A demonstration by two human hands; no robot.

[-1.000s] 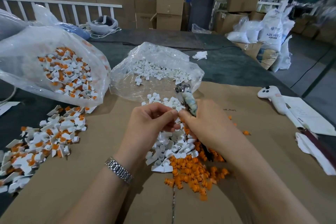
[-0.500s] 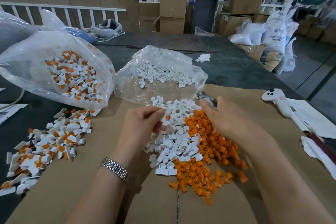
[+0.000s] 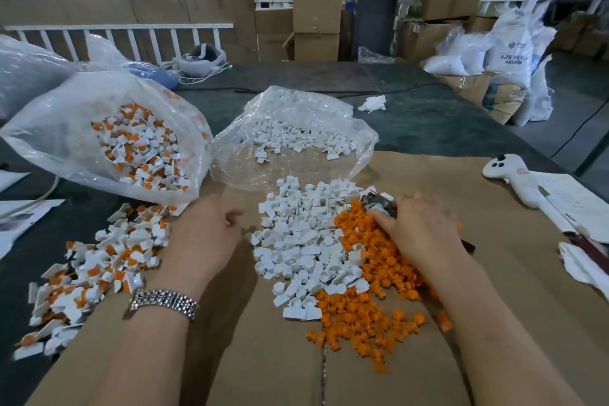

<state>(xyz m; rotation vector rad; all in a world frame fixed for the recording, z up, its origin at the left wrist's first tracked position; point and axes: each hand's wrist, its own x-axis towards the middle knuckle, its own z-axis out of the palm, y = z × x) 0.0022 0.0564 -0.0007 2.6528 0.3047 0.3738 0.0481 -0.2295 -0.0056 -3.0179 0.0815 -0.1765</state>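
Visitor: Hands first, from where we stand. What is each one doing?

Colleague: Item one, the right hand. It lies on the orange plastic plugs, fingers curled round a metal hand tool whose head sticks out beyond the knuckles, toward the bags. Its forefinger reaches down among the plugs.

Visitor: And the left hand?

Colleague: Back upward, over the cardboard sheet, between the white plastic caps and the heap of assembled white-and-orange pieces. The thumb tip shows, but the fingers are tucked out of sight, so I cannot tell whether they hold anything. (A metal wristwatch sits on that wrist.)

Visitor: Where do the loose parts lie?

Colleague: Caps and plugs form one touching pile mid-cardboard, with white to the left and orange to the right and along the near edge. Behind it a clear bag of white caps lies open. To its left is a clear bag of assembled pieces, its mouth just above the assembled heap. Well apart on the right, a white handheld controller lies beside papers.
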